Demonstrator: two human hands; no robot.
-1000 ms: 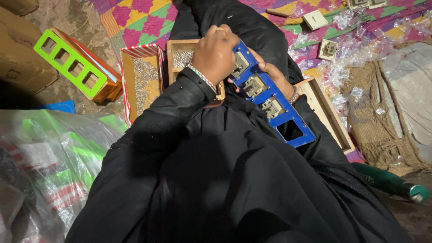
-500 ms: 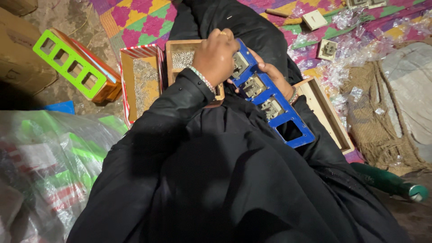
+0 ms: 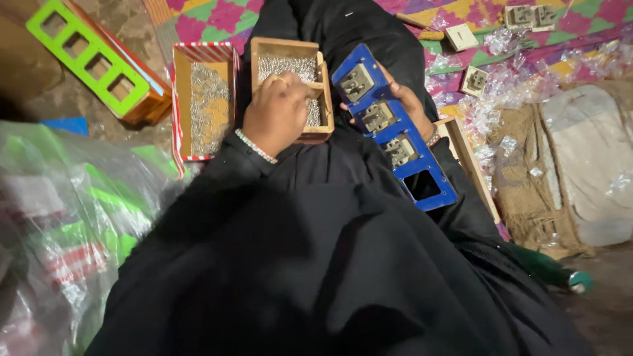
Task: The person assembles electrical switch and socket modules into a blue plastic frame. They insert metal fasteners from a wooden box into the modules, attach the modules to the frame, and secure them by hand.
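Three of four slots in blue frame [image 3: 395,135] filled; my right hand [image 3: 412,105] is gripping it, left hand [image 3: 277,112] (grip unclear) digging into screw box [image 3: 321,99] at 9 o'clock.

Small open wooden box [image 3: 321,92], rectangular, holding tiny silvery metal parts, on the lap at centre top. Beside it to the left, an open red-and-white striped cardboard box [image 3: 179,99] with a brown inside, holding similar silvery parts. Lower left, a crumpled clear plastic bag [image 3: 62,217] showing green, red and white printing. Upper right, scattered clear plastic wrappers [image 3: 501,109] on the patterned mat.
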